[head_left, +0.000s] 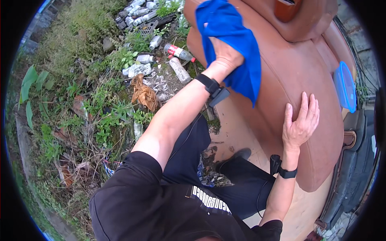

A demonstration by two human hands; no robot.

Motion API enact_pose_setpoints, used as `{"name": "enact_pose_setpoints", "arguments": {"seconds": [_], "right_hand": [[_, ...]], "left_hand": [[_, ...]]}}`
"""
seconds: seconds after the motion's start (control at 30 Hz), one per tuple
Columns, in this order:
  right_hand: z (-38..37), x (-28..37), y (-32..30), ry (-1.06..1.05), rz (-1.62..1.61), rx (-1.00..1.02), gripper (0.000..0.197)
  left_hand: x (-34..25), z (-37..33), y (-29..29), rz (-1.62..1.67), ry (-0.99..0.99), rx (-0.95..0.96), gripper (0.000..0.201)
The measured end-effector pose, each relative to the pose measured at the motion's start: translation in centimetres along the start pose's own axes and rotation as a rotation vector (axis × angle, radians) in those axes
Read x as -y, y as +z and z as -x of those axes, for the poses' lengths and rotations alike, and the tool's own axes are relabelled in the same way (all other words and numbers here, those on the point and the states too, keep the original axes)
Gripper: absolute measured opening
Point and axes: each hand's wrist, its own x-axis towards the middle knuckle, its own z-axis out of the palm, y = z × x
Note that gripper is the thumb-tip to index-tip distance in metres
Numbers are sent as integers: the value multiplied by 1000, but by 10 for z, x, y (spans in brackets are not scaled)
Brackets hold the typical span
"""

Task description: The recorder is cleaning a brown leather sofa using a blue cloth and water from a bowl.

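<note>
Fingers of my left hand (227, 52) hide within the blue cloth (251, 66), how closed I can't tell; my right hand (299, 126) lies flat, thumb apart, on brown upholstery (281, 76). Slack grip could drop the cloth.

Cloth (250, 52) on sofa (277, 68), bottles (179, 52) left, tub (345, 86) right.

Bright blue cloth (233, 24), creased, one corner hanging, lying against a smooth, rounded brown sofa (277, 72).

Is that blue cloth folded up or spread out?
Spread loosely: the blue cloth fans out on both sides of the left hand, its pointed corner trailing.
</note>
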Motion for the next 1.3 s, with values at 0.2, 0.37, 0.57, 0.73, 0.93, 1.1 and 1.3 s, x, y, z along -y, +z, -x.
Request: {"name": "enact_pose_setpoints", "arguments": {"seconds": [0.2, 0.37, 0.57, 0.73, 0.93, 1.1, 1.3], "right_hand": [[-27, 37, -3, 4, -160, -84, 59], [1, -1, -3, 77, -29, -9, 58], [-6, 7, -9, 75, -165, -61, 54], [-7, 52, -30, -30, -729, 86, 37], [-8, 64, -37, 87, -958, 409, 56], [5, 69, -35, 353, -1346, 811, 82], [9, 70, -22, 593, -1943, 893, 64]], "left_hand": [[91, -14, 100, 733, -414, -301, 14], [5, 40, -34, 1877, -696, -78, 31], [65, 89, -69, 2514, -728, 243, 65], [55, 100, -125, 2593, -872, 522, 75], [30, 120, -146, 2576, -749, 674, 52], [25, 134, -159, 2229, -492, 815, 56], [27, 134, -162, 2599, -789, 870, 57]]}}
